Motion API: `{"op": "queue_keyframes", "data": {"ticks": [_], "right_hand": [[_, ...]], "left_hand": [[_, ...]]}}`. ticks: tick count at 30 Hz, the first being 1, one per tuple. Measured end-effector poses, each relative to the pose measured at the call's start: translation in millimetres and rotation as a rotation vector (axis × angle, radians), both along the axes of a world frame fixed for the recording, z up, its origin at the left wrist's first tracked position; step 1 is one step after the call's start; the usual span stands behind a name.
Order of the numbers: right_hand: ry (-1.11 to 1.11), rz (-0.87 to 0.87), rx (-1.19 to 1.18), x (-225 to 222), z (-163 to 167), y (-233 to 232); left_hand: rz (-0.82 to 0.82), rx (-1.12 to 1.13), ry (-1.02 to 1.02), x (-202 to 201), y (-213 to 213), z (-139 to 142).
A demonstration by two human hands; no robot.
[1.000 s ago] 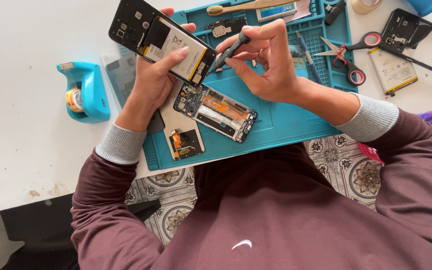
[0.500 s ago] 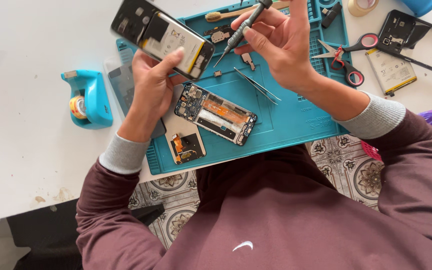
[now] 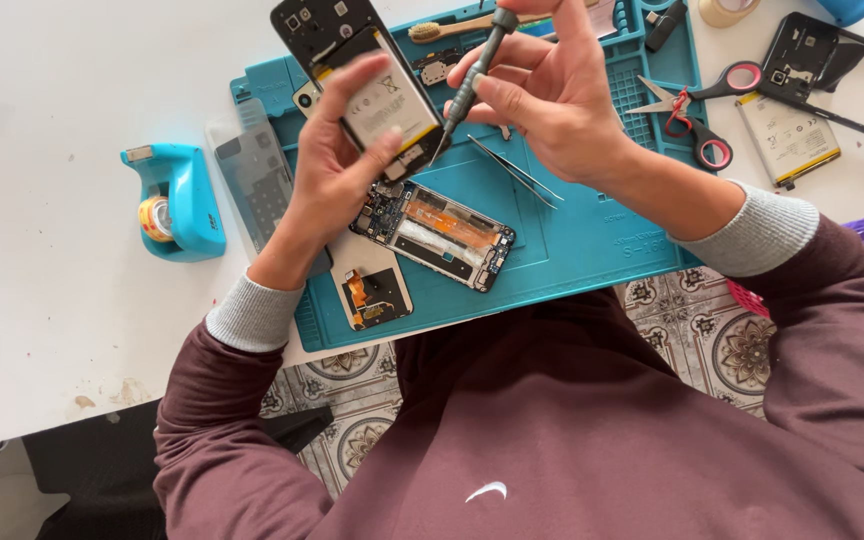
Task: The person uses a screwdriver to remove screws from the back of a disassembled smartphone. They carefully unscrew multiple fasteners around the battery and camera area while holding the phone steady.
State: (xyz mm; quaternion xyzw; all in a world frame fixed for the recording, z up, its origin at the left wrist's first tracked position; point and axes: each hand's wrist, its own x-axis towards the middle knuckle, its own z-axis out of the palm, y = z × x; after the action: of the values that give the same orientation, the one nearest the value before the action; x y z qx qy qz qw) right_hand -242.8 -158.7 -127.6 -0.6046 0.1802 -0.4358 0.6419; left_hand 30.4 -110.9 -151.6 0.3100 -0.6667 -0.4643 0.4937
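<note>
- My left hand [image 3: 337, 170] is clamped round an opened phone [image 3: 357, 75], held tilted above the blue work mat [image 3: 592, 240], its battery [image 3: 384, 100] facing up at me
- My right hand [image 3: 552, 100] pinches a slim grey screwdriver [image 3: 472, 85], tip angled down at the phone's lower edge, just beside my left thumb
- I judge this to be the screw stage at the bottom of the frame: the tip looks close to seating, though I cannot tell whether it sits in a screw head
- The next move calls for a steady hold and the driver lined up squarely, as the phone hangs in the air with nothing under it
- Below my hands a bare phone chassis [image 3: 439, 235] lies on the mat, with a small board and orange flex [image 3: 372, 293] near it, and tweezers [image 3: 515, 172] just beside
- Red-handled scissors [image 3: 697, 105], a loose battery [image 3: 787, 137] and a blue tape dispenser [image 3: 174, 200] lie well apart; none blocks the driver
</note>
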Motion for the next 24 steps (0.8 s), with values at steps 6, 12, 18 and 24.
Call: {"op": "queue_keyframes", "data": {"ticks": [6,12,18,24], "right_hand": [[0.010,-0.009,0.049,-0.9,7.2,-4.3],[-0.025,0.005,0.118,-2.2,2.8,-1.8],[0.014,-0.010,0.022,-0.9,8.7,1.6],[0.062,-0.021,-0.050,-0.1,18.8,10.4]], "left_hand": [[-0.188,0.175,0.122,-0.9,7.5,12.6],[-0.146,0.090,0.056,-3.2,8.7,10.9],[-0.099,-0.047,-0.043,-0.9,8.2,3.9],[-0.043,-0.125,-0.124,-1.9,8.7,4.5]]}}
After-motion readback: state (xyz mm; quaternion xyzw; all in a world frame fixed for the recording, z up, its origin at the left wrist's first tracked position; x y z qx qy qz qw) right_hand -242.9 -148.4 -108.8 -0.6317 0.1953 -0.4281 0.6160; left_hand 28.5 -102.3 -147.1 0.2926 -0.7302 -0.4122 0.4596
